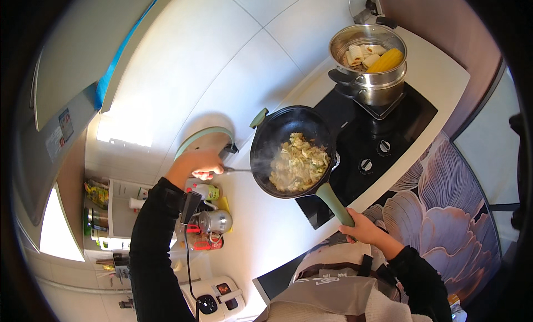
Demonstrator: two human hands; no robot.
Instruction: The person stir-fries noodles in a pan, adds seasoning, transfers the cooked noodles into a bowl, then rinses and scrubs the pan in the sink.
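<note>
A black wok [277,132] with a pale green handle sits on the black stove [371,134], full of steaming chopped cabbage [298,163]. My right hand [361,227] grips the end of the wok handle [335,204]. My left hand [195,165] is closed on a metal utensil [240,170] whose shaft reaches into the wok from the left.
A steel steamer pot [371,72] holding corn and pale pieces stands on the far burner. A pale green lid [204,137] leans behind my left hand. A small metal kettle [215,222], bottles [206,190] and a white appliance [219,295] crowd the counter on the left.
</note>
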